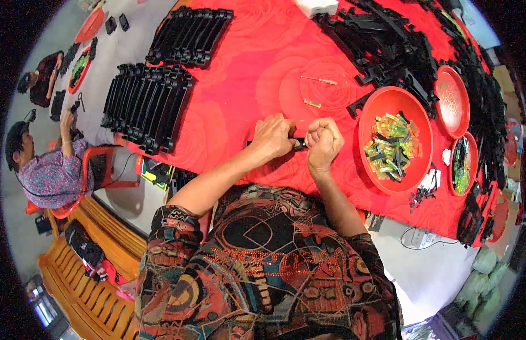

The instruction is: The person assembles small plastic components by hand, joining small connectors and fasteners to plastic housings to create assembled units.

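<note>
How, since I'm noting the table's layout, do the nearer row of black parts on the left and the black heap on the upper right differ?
Arrangement: the nearer row has its parts lined up side by side, while the heap is jumbled. Extent: the nearer row forms a compact block; the heap sprawls much wider. Both consist of black parts.

Two hands, left hand [272, 136] and right hand [324, 144], are gripping one black part [298, 143]. Two rows of like parts [148, 107] are occupying table [246, 62]. One large red bowl [366, 136] is containing pieces [396, 148] too many to count. Two smaller red dishes [448, 72] are standing nearby. One thin tool [319, 80], one small yellow tube [312, 103] are lying apart. Two co-workers [53, 164] are showing at left.
</note>
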A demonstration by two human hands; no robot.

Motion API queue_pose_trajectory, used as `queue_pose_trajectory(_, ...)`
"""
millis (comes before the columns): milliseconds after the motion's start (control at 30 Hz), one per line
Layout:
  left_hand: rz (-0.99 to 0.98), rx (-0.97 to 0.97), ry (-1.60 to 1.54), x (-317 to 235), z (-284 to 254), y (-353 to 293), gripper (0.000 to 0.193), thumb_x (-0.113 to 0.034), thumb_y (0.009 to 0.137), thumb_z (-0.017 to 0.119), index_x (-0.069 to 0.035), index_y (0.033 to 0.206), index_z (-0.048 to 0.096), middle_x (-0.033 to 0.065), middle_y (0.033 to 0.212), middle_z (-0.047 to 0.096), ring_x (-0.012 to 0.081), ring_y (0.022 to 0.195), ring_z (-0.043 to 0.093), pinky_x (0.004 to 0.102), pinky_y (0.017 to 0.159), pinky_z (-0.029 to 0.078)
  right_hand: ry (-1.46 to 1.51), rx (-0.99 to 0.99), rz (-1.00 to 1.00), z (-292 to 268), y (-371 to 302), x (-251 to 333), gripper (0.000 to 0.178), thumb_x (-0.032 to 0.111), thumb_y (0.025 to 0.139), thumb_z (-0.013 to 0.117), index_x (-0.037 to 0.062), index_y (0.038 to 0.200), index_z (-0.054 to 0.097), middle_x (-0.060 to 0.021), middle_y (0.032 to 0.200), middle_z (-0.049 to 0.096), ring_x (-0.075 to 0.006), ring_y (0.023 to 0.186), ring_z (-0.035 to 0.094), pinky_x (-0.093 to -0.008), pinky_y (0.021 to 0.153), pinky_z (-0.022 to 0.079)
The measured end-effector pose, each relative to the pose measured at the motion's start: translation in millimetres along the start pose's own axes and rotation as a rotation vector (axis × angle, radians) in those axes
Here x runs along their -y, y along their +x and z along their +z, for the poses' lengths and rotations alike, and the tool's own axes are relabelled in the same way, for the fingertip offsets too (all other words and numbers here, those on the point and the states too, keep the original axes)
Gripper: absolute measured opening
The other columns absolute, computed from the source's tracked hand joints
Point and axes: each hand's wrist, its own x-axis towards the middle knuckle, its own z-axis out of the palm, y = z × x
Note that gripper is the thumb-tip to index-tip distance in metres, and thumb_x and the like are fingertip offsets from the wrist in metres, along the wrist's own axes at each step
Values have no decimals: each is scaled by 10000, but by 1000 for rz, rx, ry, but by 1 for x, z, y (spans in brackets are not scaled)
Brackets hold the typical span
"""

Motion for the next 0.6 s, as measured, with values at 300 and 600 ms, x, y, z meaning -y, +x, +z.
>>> queue_pose_trajectory(300,-42,9,-75,6,-5,-6,306,-286,646,759,-41,745,604,159,756,587,337,797,587,454,659,441,120,17,-89,2,-17,21,140,8,845,391,-27,824,525,31,542,338,-44,436,287,-211,401,260)
queue_pose_trajectory(600,337,-251,196,10,1,-41,458,-327,654,737,-35,922,509,146,885,529,334,870,512,433,718,432,-196,-32,-208,-40,-55,30,157,24,850,393,-25,844,543,35,555,351,-38,464,304,-202,428,259)
